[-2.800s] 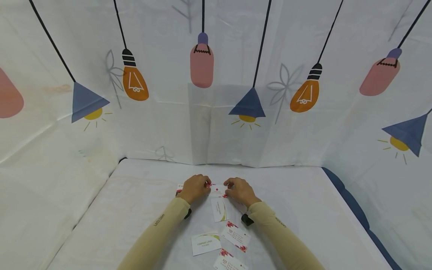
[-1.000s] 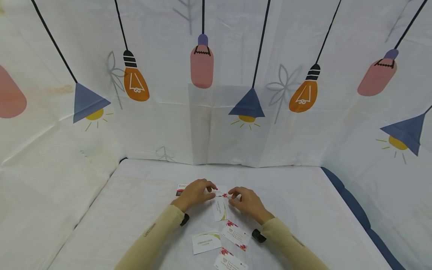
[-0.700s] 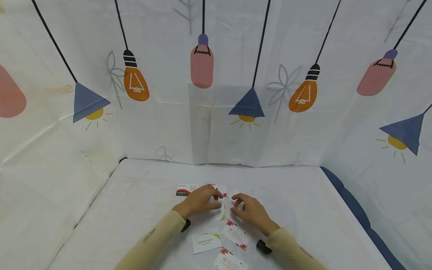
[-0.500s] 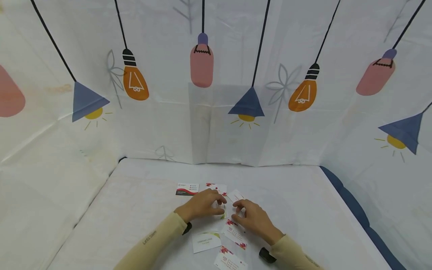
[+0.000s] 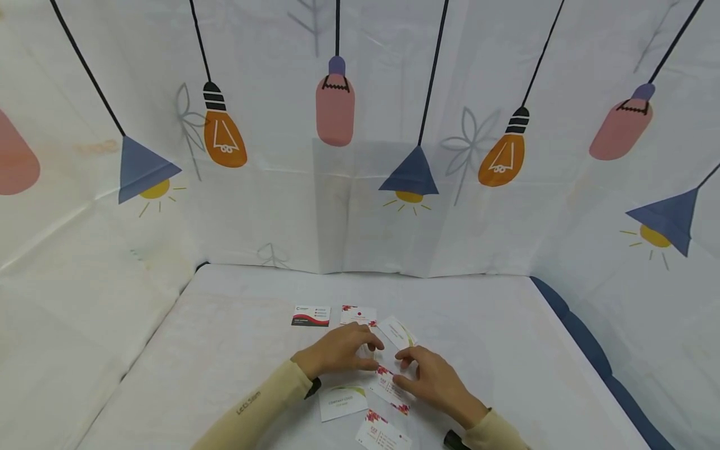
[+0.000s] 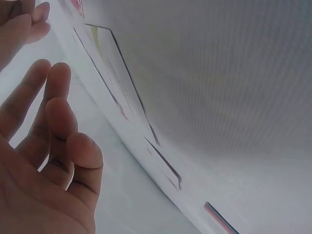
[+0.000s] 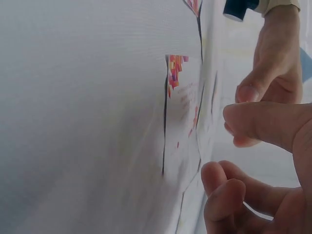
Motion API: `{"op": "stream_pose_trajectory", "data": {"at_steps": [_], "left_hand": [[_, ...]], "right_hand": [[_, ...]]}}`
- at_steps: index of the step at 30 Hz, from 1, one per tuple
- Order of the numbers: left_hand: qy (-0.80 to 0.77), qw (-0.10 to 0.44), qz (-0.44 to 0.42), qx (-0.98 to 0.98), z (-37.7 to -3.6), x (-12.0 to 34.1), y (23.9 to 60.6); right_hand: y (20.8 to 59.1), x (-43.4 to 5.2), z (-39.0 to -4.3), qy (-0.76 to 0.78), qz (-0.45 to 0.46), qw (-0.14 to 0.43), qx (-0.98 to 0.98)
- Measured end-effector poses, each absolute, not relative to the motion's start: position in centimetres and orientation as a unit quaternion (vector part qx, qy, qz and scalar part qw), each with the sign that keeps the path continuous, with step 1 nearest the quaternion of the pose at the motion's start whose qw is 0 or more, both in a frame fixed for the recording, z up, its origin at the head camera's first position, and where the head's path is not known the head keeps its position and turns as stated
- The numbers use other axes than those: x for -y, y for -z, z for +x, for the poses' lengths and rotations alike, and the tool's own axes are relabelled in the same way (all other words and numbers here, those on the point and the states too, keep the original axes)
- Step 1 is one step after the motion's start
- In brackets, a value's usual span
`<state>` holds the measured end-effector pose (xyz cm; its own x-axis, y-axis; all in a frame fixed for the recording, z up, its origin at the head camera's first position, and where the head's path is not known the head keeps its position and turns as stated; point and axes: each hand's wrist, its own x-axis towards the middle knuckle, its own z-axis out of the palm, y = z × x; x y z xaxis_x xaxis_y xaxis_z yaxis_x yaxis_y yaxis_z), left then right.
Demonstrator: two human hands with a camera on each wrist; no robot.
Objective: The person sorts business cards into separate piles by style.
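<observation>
My left hand (image 5: 340, 349) hovers over the middle of the cards with fingers loosely bent and nothing in them; it mostly hides one green-trimmed business card. My right hand (image 5: 439, 378) is also free of any card, fingers bent, beside a red-patterned business card (image 5: 390, 392). Just past its fingertips lies a tilted white-and-green business card (image 5: 398, 331). Beyond the left hand is another red-patterned business card (image 5: 358, 314). In the left wrist view the left hand (image 6: 53, 141) shows apart from the cards; the right wrist view shows the right hand (image 7: 263, 180) off the surface too.
A black-and-red business card (image 5: 310, 317) lies at the far left of the group. Nearer the front are a "Company Logo" card (image 5: 342, 404) and another red-patterned card (image 5: 384, 432). A printed white sheet (image 5: 270, 212) rises behind the white table (image 5: 236, 312).
Both hands have let go of the far red-patterned card and drawn back toward the front, the right one also rightward. The far cards now show; the cards themselves stay put over the last second.
</observation>
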<state>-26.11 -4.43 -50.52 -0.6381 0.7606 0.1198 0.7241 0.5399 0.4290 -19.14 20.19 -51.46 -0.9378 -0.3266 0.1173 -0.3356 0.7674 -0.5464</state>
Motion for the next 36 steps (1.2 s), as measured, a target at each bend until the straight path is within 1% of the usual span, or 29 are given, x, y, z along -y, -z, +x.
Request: {"op": "stream_pose_trajectory", "data": {"at_steps": [7, 14, 18, 26, 36], "left_hand": [[-0.206, 0.030, 0.448, -0.869, -25.7, 4.0, 50.8], [-0.198, 0.051, 0.456, -0.866, -25.0, 3.6, 51.0], [-0.183, 0.049, 0.468, -0.863, -24.9, 3.5, 51.0], [-0.163, 0.057, 0.477, -0.862, -24.9, 3.3, 51.1], [-0.134, 0.042, 0.484, -0.864, -25.0, 2.9, 51.6]], "right_hand": [[51.9, -20.7, -18.1, -0.281, 0.172, -0.006, 0.944], [51.7, -20.8, -17.0, -0.246, 0.162, 0.003, 0.956], [51.6, -21.0, -16.5, -0.224, 0.157, 0.011, 0.962], [51.8, -20.9, -15.9, -0.198, 0.153, -0.007, 0.968], [51.9, -20.6, -15.5, -0.179, 0.163, 0.006, 0.970]]}}
